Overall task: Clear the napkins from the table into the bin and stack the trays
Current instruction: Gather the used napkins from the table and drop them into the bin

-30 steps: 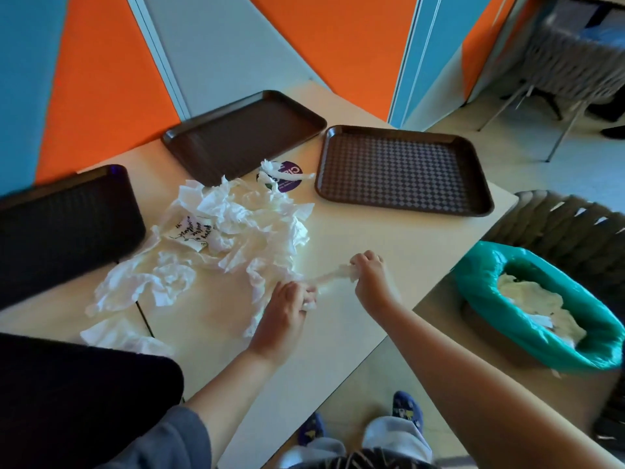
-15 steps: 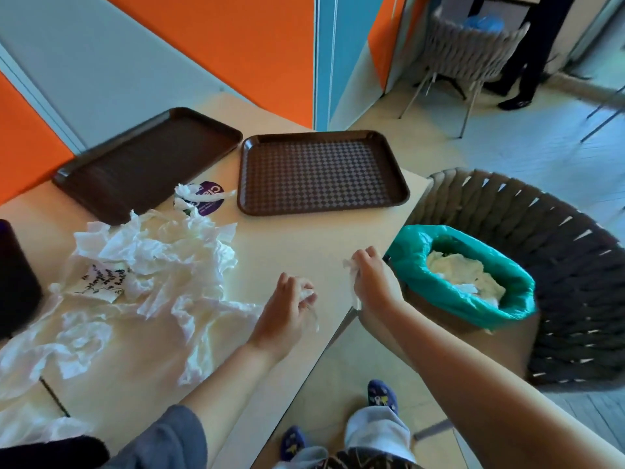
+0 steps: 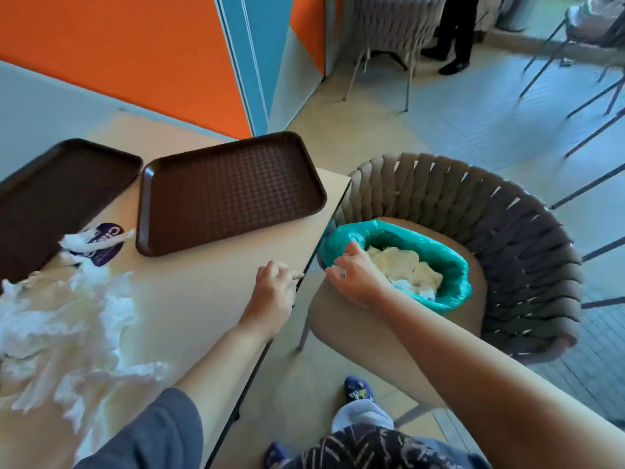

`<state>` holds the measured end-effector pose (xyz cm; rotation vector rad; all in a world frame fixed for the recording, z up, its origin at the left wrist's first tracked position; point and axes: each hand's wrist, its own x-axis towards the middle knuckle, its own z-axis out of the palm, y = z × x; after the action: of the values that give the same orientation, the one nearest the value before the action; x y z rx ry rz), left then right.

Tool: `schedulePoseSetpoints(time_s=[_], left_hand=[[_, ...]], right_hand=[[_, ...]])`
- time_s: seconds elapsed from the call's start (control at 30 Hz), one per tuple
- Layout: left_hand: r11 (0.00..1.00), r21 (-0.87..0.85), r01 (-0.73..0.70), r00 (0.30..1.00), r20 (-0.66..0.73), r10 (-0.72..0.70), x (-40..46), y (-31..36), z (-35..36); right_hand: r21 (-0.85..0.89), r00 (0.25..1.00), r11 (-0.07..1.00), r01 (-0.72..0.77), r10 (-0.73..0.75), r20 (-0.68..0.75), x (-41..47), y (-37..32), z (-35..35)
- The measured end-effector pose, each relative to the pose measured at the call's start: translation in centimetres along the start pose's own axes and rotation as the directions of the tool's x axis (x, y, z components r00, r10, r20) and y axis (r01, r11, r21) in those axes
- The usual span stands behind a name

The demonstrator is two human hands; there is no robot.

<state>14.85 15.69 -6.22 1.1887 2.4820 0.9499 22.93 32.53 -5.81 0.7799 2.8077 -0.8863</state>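
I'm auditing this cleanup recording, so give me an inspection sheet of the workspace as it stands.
Surface: beige table, bare near its right edge.
Job's things: crumpled napkins heaped at left; two brown trays side by side, unstacked; green-lined bin on a chair seat, holding napkins.
Clutter: purple sticker under one napkin.
Hands: left hand rests at the table edge, fingers relaxed; right hand is over the bin's near rim, its grip unclear.
Cables: nothing seen.
Surroundings: woven chair, orange and blue wall, a standing person's legs beyond.
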Motion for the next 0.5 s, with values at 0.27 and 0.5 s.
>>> schedulePoseSetpoints(time_s=[0.27, 0.5], left_hand=[[0.992, -0.108, 0.064, 0.998, 0.028, -0.061, 8.3, 6.6, 6.2], [0.997, -0.032, -0.063, 0.995, 0.069, 0.066, 13.0, 10.6, 12.7]], right_hand=[[0.019, 0.981, 0.983, -0.182, 0.183, -0.062, 0.9, 11.5, -3.3], [0.085, 0.918, 0.931, -0.355, 0.364, -0.158, 0.4, 19.0, -4.9]])
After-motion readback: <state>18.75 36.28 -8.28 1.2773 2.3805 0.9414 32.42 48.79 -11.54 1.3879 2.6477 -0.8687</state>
